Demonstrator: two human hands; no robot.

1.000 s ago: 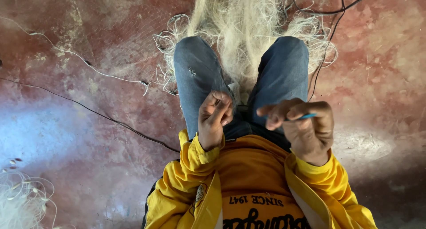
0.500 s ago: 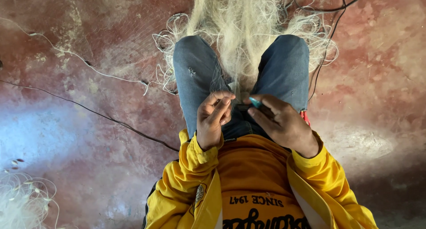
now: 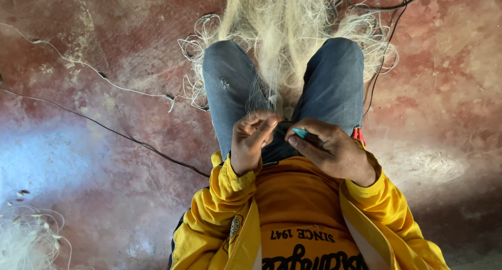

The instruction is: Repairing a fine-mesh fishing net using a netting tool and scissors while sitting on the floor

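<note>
Two bare hands meet over the lap, between knees in blue jeans. Left hand [image 3: 252, 139] has its fingers curled together, pinching fine strands of the pale fishing net [image 3: 285, 35] that spreads from the lap to the far floor. Right hand [image 3: 329, 150] has fingers clamped on a small blue netting needle [image 3: 300, 132], just beside the left hand's fingertips

A thin black cable [image 3: 104, 128] snakes across the worn red floor [image 3: 94, 50]. A second pile of pale netting [image 3: 23, 238] sits bottom left. Something red [image 3: 358, 134] peeks beside the knee.
</note>
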